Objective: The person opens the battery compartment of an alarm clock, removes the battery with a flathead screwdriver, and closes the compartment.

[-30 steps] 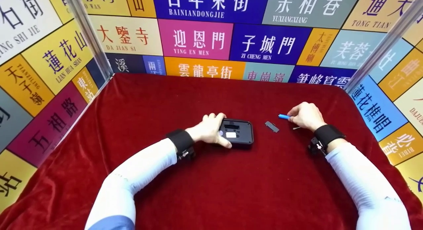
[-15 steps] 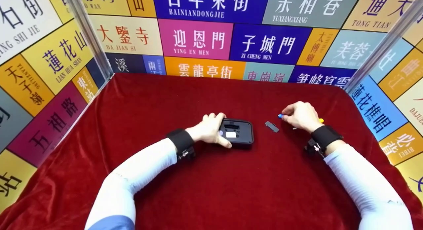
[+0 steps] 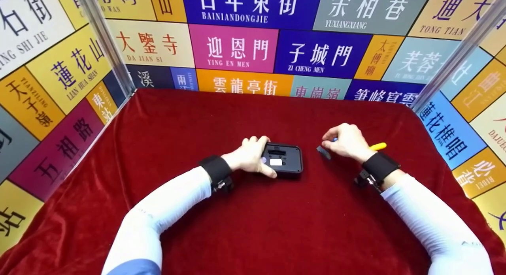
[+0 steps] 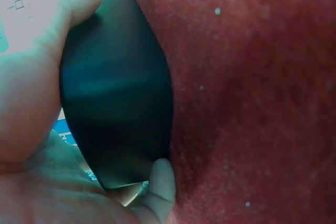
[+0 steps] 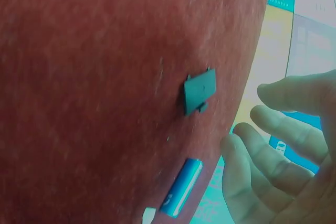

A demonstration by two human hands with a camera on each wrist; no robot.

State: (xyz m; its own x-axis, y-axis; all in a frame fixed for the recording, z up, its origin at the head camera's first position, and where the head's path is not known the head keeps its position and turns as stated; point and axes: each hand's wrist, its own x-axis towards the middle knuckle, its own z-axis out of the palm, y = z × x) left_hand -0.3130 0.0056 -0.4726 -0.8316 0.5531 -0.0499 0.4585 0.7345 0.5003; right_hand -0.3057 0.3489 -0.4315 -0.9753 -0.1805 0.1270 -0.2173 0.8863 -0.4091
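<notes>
My left hand [image 3: 253, 154] grips one end of a black electronic device [image 3: 291, 160], whose back with an open slot-like compartment and white label faces up. In the left wrist view, thumb and fingers clasp opposite edges of the device's dark side [image 4: 118, 87]. My right hand [image 3: 348, 140] is over the cloth by a small grey battery cover [image 3: 323, 151], its fingertips overlapping the cover's right end. In the right wrist view, its loosely bent fingers [image 5: 241, 166] hold nothing. A blue battery [image 5: 181, 187] lies beyond the cover [image 5: 199, 92], mostly hidden by fingers in the head view.
A yellow handle [image 3: 378, 146] sticks out behind the right wrist. A pale tip [image 5: 149, 215] lies near the battery. Red velvet cloth [image 3: 253, 219] covers the table, and printed sign panels [image 3: 237, 49] stand along the back and sides.
My right hand has moved left from the blue battery to the battery cover, leaving the battery behind and exposing the yellow handle. My left hand and the device have stayed put.
</notes>
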